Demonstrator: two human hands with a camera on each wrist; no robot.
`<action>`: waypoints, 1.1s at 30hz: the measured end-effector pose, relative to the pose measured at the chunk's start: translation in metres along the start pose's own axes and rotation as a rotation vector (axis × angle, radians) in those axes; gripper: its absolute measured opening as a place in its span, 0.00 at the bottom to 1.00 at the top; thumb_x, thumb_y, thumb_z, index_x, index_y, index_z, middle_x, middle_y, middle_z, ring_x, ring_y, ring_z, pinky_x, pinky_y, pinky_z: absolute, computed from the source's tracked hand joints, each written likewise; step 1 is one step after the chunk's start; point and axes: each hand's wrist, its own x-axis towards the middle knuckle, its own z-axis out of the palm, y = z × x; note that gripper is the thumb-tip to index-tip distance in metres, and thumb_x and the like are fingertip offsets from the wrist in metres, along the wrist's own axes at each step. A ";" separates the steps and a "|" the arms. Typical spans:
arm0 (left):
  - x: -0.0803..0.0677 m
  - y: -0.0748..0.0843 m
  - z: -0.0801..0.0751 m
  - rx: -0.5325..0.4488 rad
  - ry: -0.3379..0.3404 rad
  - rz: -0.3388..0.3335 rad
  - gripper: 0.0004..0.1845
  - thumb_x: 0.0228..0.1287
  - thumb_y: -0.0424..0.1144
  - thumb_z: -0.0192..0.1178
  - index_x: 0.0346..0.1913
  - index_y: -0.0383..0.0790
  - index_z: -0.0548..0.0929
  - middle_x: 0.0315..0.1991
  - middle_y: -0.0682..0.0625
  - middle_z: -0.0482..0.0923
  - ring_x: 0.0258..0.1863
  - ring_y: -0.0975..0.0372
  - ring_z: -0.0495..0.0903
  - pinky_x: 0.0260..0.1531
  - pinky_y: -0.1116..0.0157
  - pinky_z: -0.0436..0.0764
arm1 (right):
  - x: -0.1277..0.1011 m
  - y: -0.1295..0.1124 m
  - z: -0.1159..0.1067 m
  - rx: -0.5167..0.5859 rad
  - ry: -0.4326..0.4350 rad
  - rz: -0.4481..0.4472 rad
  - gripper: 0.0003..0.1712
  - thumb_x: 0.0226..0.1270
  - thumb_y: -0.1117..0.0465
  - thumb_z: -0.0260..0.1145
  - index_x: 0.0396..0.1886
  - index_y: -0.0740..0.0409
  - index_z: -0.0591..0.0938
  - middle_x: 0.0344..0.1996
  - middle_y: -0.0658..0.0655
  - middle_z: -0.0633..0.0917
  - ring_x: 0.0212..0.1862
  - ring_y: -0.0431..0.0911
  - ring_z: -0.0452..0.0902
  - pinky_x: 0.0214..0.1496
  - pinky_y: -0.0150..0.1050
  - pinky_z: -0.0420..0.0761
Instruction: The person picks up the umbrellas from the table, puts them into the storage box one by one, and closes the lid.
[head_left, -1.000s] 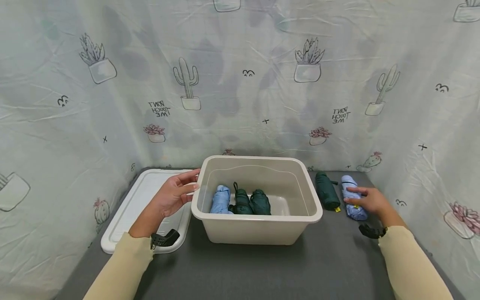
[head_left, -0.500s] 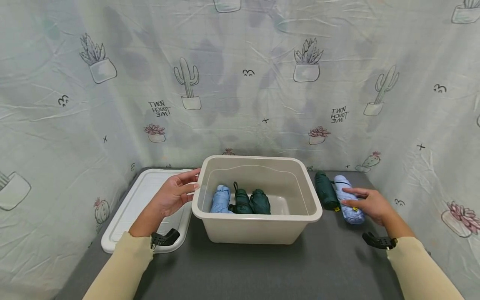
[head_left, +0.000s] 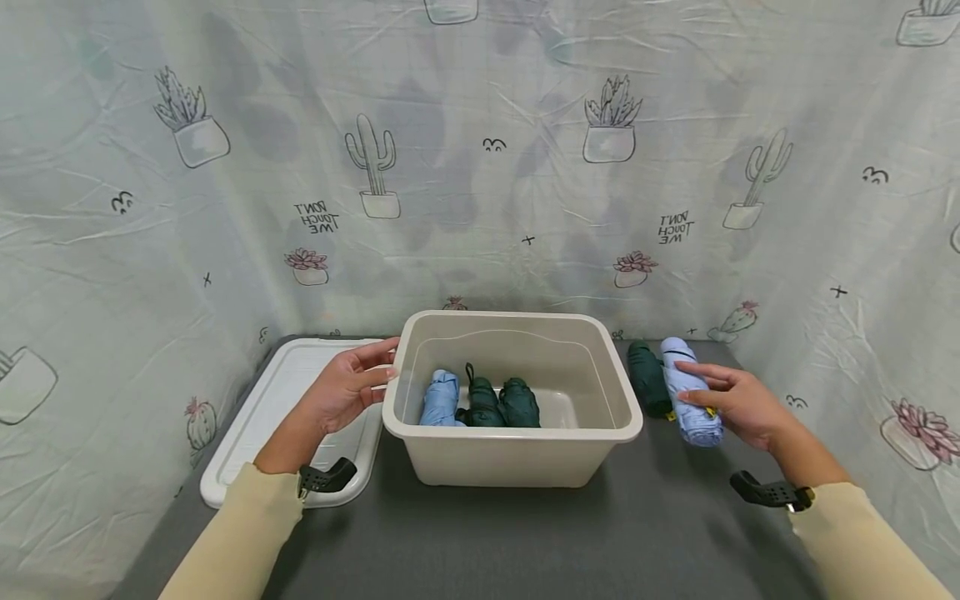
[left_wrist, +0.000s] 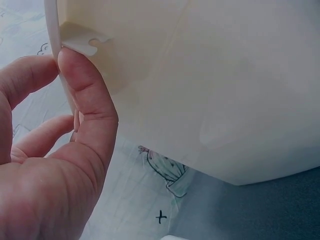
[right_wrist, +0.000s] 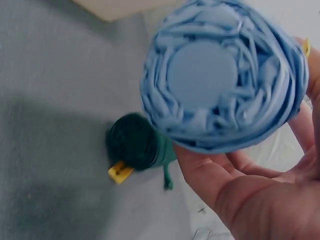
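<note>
My right hand grips a light blue folded umbrella, fingers on one side and thumb on the other, with its round end facing the right wrist camera; it looks lifted clear of the grey table, to the right of the beige plastic bin. Just beside it, between it and the bin, a dark green folded umbrella lies on the table, a yellow tag at its near end and a short strap at its side. My left hand pinches the bin's rim at the left side. Inside the bin, three more folded umbrellas lie in a row: a blue one nearest my left hand, a dark green one with a loop in the middle, and another dark green one touching it. The white lid lies flat on the table to the left, partly under my left forearm from this angle. A cactus-print curtain hangs behind everything.
</note>
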 end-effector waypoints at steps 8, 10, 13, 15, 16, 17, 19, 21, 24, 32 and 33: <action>0.001 0.001 0.000 0.003 -0.010 -0.001 0.36 0.72 0.29 0.61 0.79 0.33 0.61 0.51 0.47 0.77 0.46 0.62 0.86 0.45 0.63 0.89 | -0.015 -0.035 0.011 0.020 -0.055 -0.042 0.34 0.73 0.61 0.67 0.77 0.45 0.71 0.55 0.51 0.77 0.48 0.50 0.81 0.49 0.45 0.88; 0.001 0.001 0.000 0.007 -0.010 -0.001 0.36 0.72 0.29 0.61 0.79 0.33 0.61 0.51 0.47 0.77 0.46 0.62 0.86 0.45 0.63 0.89 | -0.018 -0.045 0.016 0.019 -0.064 -0.044 0.35 0.72 0.61 0.68 0.77 0.47 0.70 0.58 0.55 0.76 0.49 0.51 0.80 0.49 0.46 0.88; 0.000 0.001 -0.001 0.009 -0.008 -0.001 0.36 0.72 0.29 0.62 0.79 0.32 0.61 0.51 0.48 0.77 0.46 0.62 0.86 0.45 0.63 0.89 | -0.020 -0.059 0.024 0.024 -0.073 -0.042 0.37 0.71 0.62 0.69 0.77 0.48 0.70 0.61 0.60 0.73 0.50 0.51 0.80 0.50 0.46 0.88; -0.001 0.001 -0.001 0.005 -0.009 -0.001 0.36 0.72 0.29 0.62 0.79 0.32 0.61 0.51 0.48 0.77 0.46 0.62 0.86 0.45 0.63 0.89 | -0.020 -0.068 0.029 0.038 -0.080 -0.041 0.39 0.70 0.63 0.70 0.78 0.49 0.68 0.61 0.62 0.73 0.51 0.52 0.80 0.51 0.46 0.88; -0.001 0.001 -0.001 0.004 -0.009 0.000 0.36 0.72 0.29 0.61 0.79 0.32 0.60 0.51 0.48 0.78 0.46 0.62 0.86 0.45 0.63 0.89 | -0.021 -0.072 0.031 0.040 -0.083 -0.042 0.40 0.70 0.63 0.70 0.79 0.49 0.68 0.60 0.62 0.73 0.51 0.52 0.80 0.51 0.46 0.88; -0.001 0.001 -0.001 0.001 -0.011 0.001 0.36 0.72 0.29 0.61 0.79 0.32 0.60 0.51 0.48 0.78 0.46 0.62 0.86 0.45 0.63 0.89 | -0.021 -0.077 0.033 0.042 -0.087 -0.041 0.40 0.70 0.63 0.70 0.79 0.49 0.67 0.60 0.61 0.74 0.51 0.51 0.80 0.51 0.46 0.88; 0.000 0.001 -0.001 -0.003 -0.013 0.000 0.36 0.72 0.29 0.61 0.79 0.32 0.60 0.51 0.48 0.78 0.46 0.62 0.86 0.45 0.63 0.89 | -0.021 -0.085 0.037 0.055 -0.101 -0.037 0.42 0.70 0.64 0.70 0.80 0.49 0.65 0.59 0.61 0.75 0.52 0.51 0.81 0.52 0.45 0.88; 0.001 0.001 -0.001 -0.007 -0.013 -0.001 0.36 0.73 0.29 0.61 0.79 0.32 0.60 0.51 0.48 0.78 0.47 0.62 0.86 0.45 0.63 0.89 | -0.020 -0.093 0.042 0.071 -0.122 -0.031 0.43 0.70 0.64 0.70 0.81 0.50 0.63 0.59 0.59 0.76 0.52 0.50 0.82 0.53 0.45 0.88; 0.001 0.001 -0.002 -0.005 -0.015 -0.003 0.36 0.73 0.30 0.61 0.79 0.33 0.60 0.51 0.49 0.78 0.47 0.62 0.86 0.46 0.63 0.89 | -0.019 -0.105 0.049 0.083 -0.142 -0.014 0.44 0.69 0.63 0.71 0.81 0.51 0.63 0.58 0.59 0.78 0.52 0.49 0.83 0.53 0.45 0.88; 0.000 0.003 -0.001 -0.004 -0.015 -0.014 0.37 0.72 0.31 0.62 0.79 0.33 0.60 0.52 0.48 0.78 0.48 0.61 0.86 0.47 0.63 0.88 | -0.013 -0.129 0.060 0.073 -0.105 0.015 0.45 0.67 0.61 0.73 0.80 0.52 0.63 0.61 0.65 0.74 0.51 0.48 0.83 0.52 0.44 0.88; 0.000 0.003 -0.001 -0.006 -0.017 -0.015 0.37 0.72 0.31 0.62 0.79 0.33 0.60 0.52 0.48 0.78 0.49 0.61 0.86 0.47 0.63 0.88 | -0.013 -0.132 0.061 0.079 -0.109 0.020 0.45 0.67 0.62 0.73 0.81 0.52 0.63 0.60 0.65 0.74 0.51 0.48 0.83 0.52 0.44 0.88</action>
